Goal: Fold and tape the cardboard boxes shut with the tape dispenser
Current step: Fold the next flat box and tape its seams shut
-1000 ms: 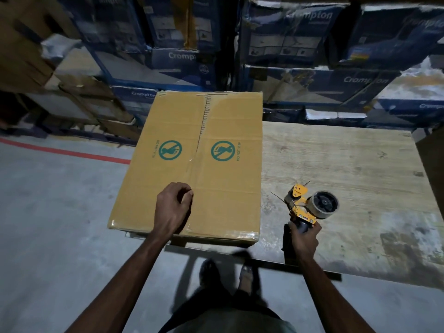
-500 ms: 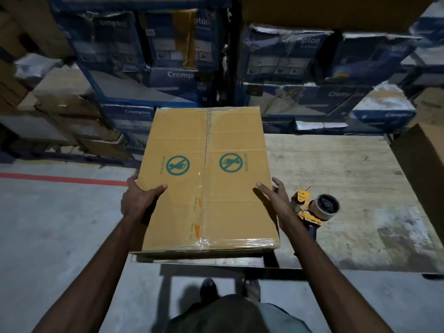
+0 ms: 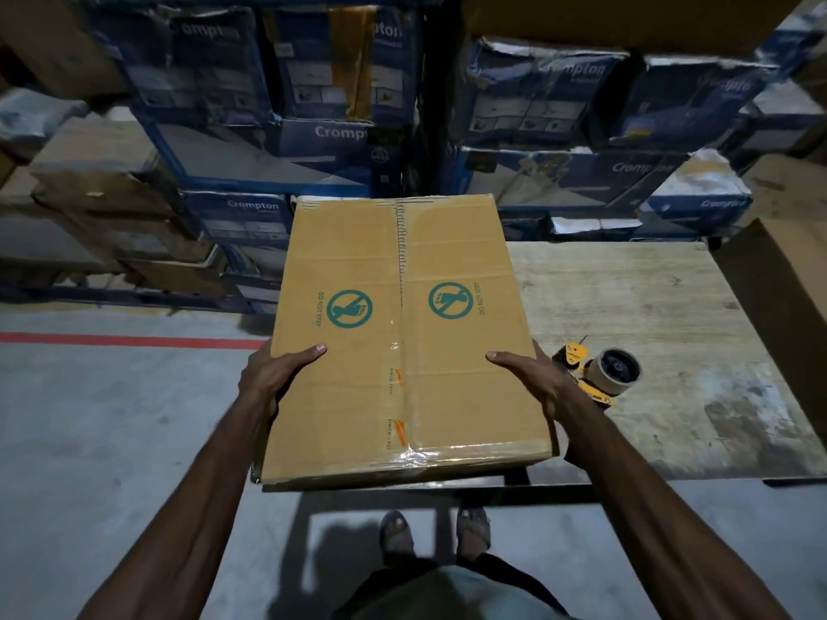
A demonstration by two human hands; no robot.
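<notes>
A closed brown cardboard box (image 3: 358, 409) with two green "do not step" signs lies at the left end of the wooden table (image 3: 649, 306), its near edge over the table's front. Clear printed tape runs along the near half of its centre seam and over the near edge. My left hand (image 3: 273, 378) grips the box's left side, thumb on top. On the right side my right hand (image 3: 537, 382) grips it the same way. The yellow tape dispenser (image 3: 613, 371) lies on the table just right of my right hand, apart from it.
Blue printed cartons (image 3: 277, 140) are stacked high behind the table. Another brown box (image 3: 783, 297) stands at the table's right end. Worn brown cartons (image 3: 103, 172) pile up at the left. A red line (image 3: 112, 340) crosses the grey floor.
My right hand set the tape dispenser down on the table and took the box's right side. My left hand moved from the top to the left side. The box has come nearer.
</notes>
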